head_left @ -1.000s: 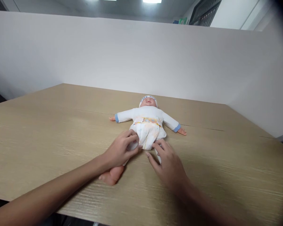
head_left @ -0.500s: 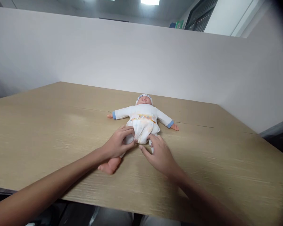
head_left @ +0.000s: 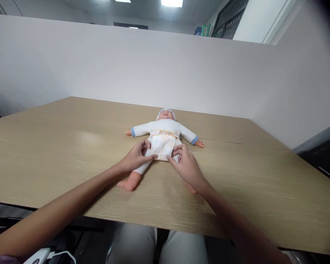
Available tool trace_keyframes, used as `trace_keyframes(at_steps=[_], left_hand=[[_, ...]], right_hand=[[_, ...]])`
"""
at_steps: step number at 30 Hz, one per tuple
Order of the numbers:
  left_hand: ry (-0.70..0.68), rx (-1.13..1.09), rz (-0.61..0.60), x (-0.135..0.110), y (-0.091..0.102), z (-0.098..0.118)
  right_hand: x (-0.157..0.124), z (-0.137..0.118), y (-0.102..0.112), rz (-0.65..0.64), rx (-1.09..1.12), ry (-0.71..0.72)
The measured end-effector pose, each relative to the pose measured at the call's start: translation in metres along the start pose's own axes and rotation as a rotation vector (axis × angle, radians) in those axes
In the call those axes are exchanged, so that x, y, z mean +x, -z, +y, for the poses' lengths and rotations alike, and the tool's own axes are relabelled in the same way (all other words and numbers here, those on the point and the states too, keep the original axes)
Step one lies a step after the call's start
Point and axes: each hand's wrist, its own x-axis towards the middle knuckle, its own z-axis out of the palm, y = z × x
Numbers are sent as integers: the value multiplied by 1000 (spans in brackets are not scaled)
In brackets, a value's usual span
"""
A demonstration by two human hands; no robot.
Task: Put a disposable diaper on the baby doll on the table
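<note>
A baby doll (head_left: 165, 129) in a white top with blue cuffs and a white cap lies on its back on the wooden table (head_left: 57, 146), arms spread, feet toward me. It wears a white diaper (head_left: 162, 146) with a yellow patterned waistband. My left hand (head_left: 134, 158) pinches the diaper's left edge at the doll's hip. On the other side my right hand (head_left: 185, 167) pinches the diaper's right edge and covers that leg. The doll's bare left-side foot (head_left: 125, 184) points at the table's near edge.
White partition walls (head_left: 99, 69) close off the table at the back and right. The table's near edge runs just above my lap (head_left: 159, 245). A white cable and device (head_left: 41, 256) show at the bottom left.
Both hands have slid up from the doll's thighs to the sides of the diaper. The view has pulled back, so my lap and the table's near edge now show.
</note>
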Motion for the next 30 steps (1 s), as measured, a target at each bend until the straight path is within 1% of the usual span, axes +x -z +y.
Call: trace_keyframes(at_steps=[2, 4, 7, 9, 11, 13, 14, 18, 20, 23, 25, 27, 28, 30], left_hand=[[34, -66, 40, -2, -1, 2], [60, -112, 55, -4, -3, 4], [87, -90, 53, -4, -2, 6], [102, -67, -3, -1, 0, 7], [127, -85, -115, 2, 4, 7], [164, -146, -213, 6, 8, 5], [182, -187, -241, 7, 10, 5], [242, -394, -297, 8, 17, 2], [271, -468, -299, 7, 19, 2], [295, -494, -268, 5, 17, 1], [282, -483, -255, 5, 15, -1], [251, -458, -239, 6, 12, -4], [234, -444, -226, 6, 11, -6], [208, -426, -205, 7, 9, -10]], right_hand=[[1, 2, 4, 10, 1, 3], [0, 3, 7, -7, 1, 25], [-3, 0, 5, -6, -56, 52], [-6, -3, 1, 4, -119, 70], [-6, -3, -3, 5, -121, 67], [-4, 0, -6, 16, -46, 16], [-2, 3, -7, 17, 14, -22], [7, 16, -5, -67, 239, -125], [8, 18, -3, -90, 265, -144], [5, 12, -1, -40, 157, -139], [2, 6, 0, 3, 42, -94], [0, 3, 0, 14, -34, -40], [1, 3, 0, 7, -42, -31], [3, 6, 1, -27, -14, -59]])
